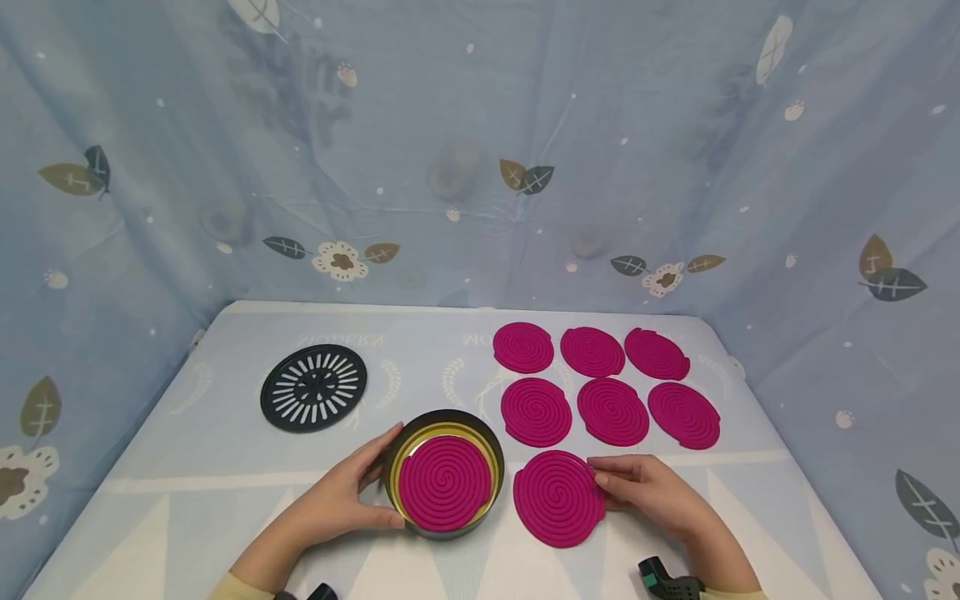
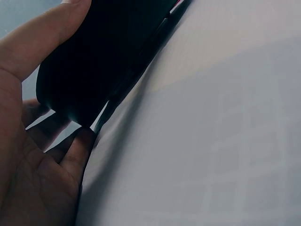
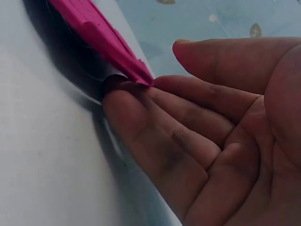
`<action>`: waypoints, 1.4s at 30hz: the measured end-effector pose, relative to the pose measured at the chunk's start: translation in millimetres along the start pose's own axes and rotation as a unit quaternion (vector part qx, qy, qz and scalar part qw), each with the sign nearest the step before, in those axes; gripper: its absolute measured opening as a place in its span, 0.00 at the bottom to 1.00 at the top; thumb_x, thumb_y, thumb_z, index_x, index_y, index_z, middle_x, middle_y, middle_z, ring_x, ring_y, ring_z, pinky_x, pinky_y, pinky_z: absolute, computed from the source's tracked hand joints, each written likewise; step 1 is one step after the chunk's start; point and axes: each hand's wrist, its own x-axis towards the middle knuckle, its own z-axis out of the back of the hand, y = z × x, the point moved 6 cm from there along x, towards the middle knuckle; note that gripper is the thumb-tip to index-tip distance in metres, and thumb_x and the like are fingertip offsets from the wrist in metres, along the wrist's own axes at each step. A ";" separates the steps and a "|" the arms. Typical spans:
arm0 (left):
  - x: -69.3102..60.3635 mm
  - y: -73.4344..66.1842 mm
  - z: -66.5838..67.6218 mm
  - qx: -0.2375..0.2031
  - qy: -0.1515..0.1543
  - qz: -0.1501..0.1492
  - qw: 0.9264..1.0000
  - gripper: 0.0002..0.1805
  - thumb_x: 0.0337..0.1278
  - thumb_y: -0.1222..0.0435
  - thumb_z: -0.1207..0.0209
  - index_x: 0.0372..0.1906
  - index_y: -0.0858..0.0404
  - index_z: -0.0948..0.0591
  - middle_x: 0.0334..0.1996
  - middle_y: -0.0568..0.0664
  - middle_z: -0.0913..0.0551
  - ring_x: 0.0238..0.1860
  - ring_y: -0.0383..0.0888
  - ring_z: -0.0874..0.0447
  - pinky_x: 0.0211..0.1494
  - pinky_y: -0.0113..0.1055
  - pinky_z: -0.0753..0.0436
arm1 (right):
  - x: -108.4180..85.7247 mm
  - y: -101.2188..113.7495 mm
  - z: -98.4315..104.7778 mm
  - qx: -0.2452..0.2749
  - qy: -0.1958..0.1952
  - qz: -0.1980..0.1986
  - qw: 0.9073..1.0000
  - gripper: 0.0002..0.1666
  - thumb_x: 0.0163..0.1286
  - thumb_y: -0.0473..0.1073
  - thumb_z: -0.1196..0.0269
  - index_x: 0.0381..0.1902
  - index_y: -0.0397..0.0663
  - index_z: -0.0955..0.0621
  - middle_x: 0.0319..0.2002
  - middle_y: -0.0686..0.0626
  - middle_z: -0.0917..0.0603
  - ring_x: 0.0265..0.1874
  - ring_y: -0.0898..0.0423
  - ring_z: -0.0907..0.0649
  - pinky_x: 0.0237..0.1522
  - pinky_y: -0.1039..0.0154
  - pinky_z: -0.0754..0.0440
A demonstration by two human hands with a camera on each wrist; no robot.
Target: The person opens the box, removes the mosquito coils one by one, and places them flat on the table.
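A round dark tin (image 1: 498, 446) with a gold inside stands on the table near the middle front. My left hand (image 1: 352, 487) holds its left side, thumb in front and fingers around the far wall. In the left wrist view the tin's dark side (image 2: 103, 52) lies between thumb and fingers. One magenta mosquito coil (image 1: 445, 483) lies inside the tin. To the right of the tin, my right hand (image 1: 648, 492) touches the edge of another mosquito coil (image 1: 558, 498). In the right wrist view that coil's edge meets the fingertips, with the thumb (image 3: 225, 61) apart from it.
Several more magenta coils (image 1: 536, 412) lie in two rows at the back right of the table. A black slotted round lid (image 1: 314, 388) rests at the back left. Patterned blue cloth (image 1: 450, 100) hangs behind the table and along both sides.
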 end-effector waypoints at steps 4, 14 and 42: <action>0.6 -1.0 -0.3 0.002 0.002 -0.010 1.000 0.67 0.26 0.49 0.18 0.78 0.49 0.44 0.75 0.39 0.43 0.74 0.40 0.47 0.72 0.34 0.34 | -3.8 3.5 3.7 -0.020 -0.005 0.002 1.000 0.30 0.71 0.43 0.37 0.63 0.27 0.26 0.57 0.35 0.20 0.52 0.45 0.17 0.48 0.58 0.13; 1.9 -1.5 -0.4 0.005 0.005 -0.039 0.999 0.65 0.31 0.50 0.19 0.79 0.52 0.45 0.76 0.44 0.44 0.75 0.47 0.47 0.72 0.37 0.34 | -4.7 3.9 10.2 -0.035 -0.008 0.011 0.999 0.30 0.73 0.44 0.39 0.64 0.27 0.27 0.53 0.37 0.17 0.49 0.48 0.15 0.48 0.61 0.12; 0.5 -0.3 -0.1 -0.006 0.003 -0.024 1.000 0.67 0.29 0.50 0.18 0.79 0.52 0.45 0.76 0.42 0.43 0.75 0.43 0.47 0.72 0.34 0.35 | -3.6 -0.6 7.2 -0.033 0.005 0.007 0.999 0.29 0.73 0.44 0.40 0.64 0.28 0.27 0.52 0.38 0.16 0.50 0.45 0.16 0.49 0.60 0.13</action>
